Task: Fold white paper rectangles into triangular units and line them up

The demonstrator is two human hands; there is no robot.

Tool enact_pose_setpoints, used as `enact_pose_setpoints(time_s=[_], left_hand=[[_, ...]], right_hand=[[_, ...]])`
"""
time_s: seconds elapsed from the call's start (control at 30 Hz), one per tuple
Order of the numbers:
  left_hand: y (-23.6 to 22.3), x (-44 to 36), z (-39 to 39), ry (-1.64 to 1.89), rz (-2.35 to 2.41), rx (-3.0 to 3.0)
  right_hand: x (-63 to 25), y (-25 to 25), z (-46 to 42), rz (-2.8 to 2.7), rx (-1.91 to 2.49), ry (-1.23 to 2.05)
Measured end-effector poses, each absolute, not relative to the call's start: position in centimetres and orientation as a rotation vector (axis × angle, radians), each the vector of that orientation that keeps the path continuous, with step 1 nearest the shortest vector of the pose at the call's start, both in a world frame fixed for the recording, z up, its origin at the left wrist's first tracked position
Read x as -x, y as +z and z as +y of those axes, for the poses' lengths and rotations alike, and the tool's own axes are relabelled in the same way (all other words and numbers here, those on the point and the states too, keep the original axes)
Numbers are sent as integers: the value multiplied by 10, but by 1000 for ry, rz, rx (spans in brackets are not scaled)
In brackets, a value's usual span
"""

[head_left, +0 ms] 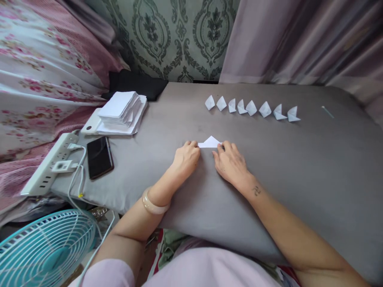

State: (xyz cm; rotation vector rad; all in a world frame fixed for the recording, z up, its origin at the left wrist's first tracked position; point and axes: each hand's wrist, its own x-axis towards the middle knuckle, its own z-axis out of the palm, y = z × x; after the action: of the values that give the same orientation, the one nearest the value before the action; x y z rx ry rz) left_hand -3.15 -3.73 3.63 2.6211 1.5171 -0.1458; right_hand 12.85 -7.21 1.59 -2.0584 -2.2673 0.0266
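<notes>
A folded sheet of white paper (pixel 210 142) lies on the grey-covered table, with a straight lower edge and a peak in the middle. My left hand (pixel 187 158) is closed at its left end, fingers curled and pressed down on it. At the right end, my right hand (pixel 231 161) grips the paper between thumb and fingers, which hide that corner. Beyond my hands stands a row of several small folded paper shapes (pixel 251 108), white and pointed.
A stack of white paper (pixel 121 113) sits at the back left on a white flat object (pixel 90 122). Nearer are a phone (pixel 99 157) and a power strip (pixel 49 165) with cables. A blue fan (pixel 56 251) is below the table's left edge. A cotton swab (pixel 328 112) lies far right.
</notes>
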Motion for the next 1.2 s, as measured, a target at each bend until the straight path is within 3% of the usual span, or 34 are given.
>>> enact_pose_setpoints(time_s=[0.27, 0.43, 0.57, 0.77, 1.0, 1.2], left_hand=[[18, 37, -26, 158, 1576, -2602], [3, 37, -7, 499, 1461, -2700], [-1, 35, 2, 440, 1127, -2811], [-4, 26, 1, 403, 1194, -2862], [-7, 17, 2, 1086, 1306, -1850], [0, -1, -10, 1072, 1045, -1629]], right_hand=[[-136, 10, -72, -2174, 2106, -103], [-158, -10, -52, -1793, 1916, -11], [-173, -21, -37, -1471, 1810, 230], [-174, -19, -33, -1275, 1719, 355], [-164, -8, -34, -1081, 1361, 826], [-148, 0, -38, -1001, 1167, 869]])
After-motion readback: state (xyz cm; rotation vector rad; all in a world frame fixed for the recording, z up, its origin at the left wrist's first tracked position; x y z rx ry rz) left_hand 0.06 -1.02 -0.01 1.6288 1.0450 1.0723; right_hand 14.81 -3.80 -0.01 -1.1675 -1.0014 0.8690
